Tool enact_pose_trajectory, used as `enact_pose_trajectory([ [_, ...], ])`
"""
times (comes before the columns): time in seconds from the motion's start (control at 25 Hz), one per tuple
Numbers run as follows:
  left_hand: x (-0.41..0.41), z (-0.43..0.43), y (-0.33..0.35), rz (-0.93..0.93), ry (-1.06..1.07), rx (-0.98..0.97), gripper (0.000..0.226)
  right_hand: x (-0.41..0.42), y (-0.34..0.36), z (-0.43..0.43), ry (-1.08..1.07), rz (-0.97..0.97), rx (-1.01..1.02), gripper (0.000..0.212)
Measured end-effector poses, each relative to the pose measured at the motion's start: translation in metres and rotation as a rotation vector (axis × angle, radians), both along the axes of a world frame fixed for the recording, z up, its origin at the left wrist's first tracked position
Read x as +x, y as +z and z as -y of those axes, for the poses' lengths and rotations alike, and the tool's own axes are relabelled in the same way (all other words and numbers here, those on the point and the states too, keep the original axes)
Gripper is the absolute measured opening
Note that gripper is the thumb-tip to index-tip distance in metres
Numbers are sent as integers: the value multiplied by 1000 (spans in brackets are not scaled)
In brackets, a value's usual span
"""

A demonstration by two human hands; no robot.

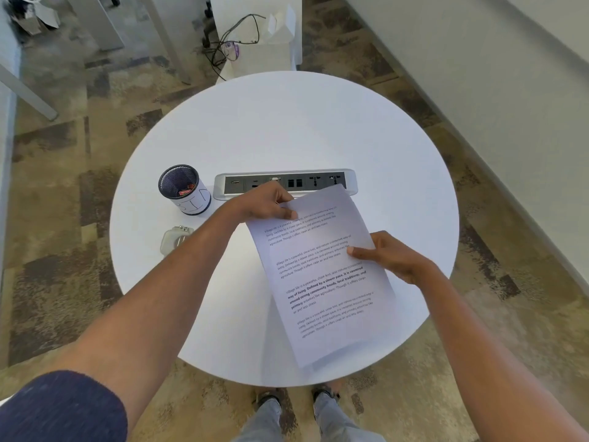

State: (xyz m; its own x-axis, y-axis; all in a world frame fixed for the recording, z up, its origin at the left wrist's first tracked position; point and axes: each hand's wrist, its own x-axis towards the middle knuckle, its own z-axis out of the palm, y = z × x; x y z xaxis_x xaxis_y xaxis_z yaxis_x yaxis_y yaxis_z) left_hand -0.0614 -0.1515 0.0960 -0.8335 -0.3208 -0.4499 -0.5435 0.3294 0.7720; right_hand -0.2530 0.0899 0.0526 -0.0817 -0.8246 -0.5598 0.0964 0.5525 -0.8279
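Paper [322,275], printed with several short blocks of text, hangs just above the round white bench [287,122]. It is slanted so that its far end overlaps the socket strip [287,183] and its near end reaches out past the bench's near edge. The left hand [267,205] pinches the far left corner, fingers [282,197] curled over the edge and the thumb laid on the printed face. The right hand [389,253] grips the right edge about halfway along, thumb on top and the other fingers hidden underneath. Holding it at two separate places likely keeps the floppy page flat and readable rather than sagging. Whether it is one page or a thin stack cannot be told. A mesh cup [185,189] marked BIN stands to the left of the strip, close to the left wrist, and a small pale object [175,239] lies nearer, half hidden by the forearm. Leftward sweeps therefore look cramped. Open bench surface lies beyond the strip and out to the right, the easier side for swinging or laying the page down.
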Motion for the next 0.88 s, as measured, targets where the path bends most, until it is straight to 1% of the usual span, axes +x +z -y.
enact_pose_trajectory([
  [0.12,-1,-1,-7,1,-2,-14,18,15,-13,1,-159,-57,28,25],
  [0.2,1,-1,-15,-12,37,-83,20,22,-20,0,-211,-70,39,23],
  [0.24,4,0,-22,-29,98,-139,24,25,-23,0,-240,-59,37,22],
  [0.28,9,-1,-29,-48,202,-194,31,27,-25,-2,-278,-39,33,21],
  [0.36,24,-8,-44,-53,521,-218,40,30,-31,-4,-364,6,33,22],
  [0.4,33,-16,-52,-28,682,-178,39,31,-35,-4,-405,26,40,25],
  [0.44,42,-25,-62,3,814,-89,37,32,-38,-5,-438,45,47,27],
  [0.48,50,-36,-71,20,913,48,38,33,-41,-5,-459,59,51,29],
  [0.56,64,-61,-84,-5,1003,313,39,35,-44,-5,-478,70,53,29],
  [0.6,70,-73,-89,-39,1007,383,37,36,-46,-4,-485,72,55,29],
  [0.64,75,-83,-94,-77,1005,408,31,37,-48,-3,-492,75,58,29],
  [0.72,81,-96,-99,-139,1030,365,14,40,-52,-2,-501,77,71,27],
  [0.8,82,-101,-103,-153,1075,294,9,44,-55,0,-504,89,84,26],
  [0.88,83,-102,-105,-122,1096,227,6,49,-58,1,-500,104,93,25],
])
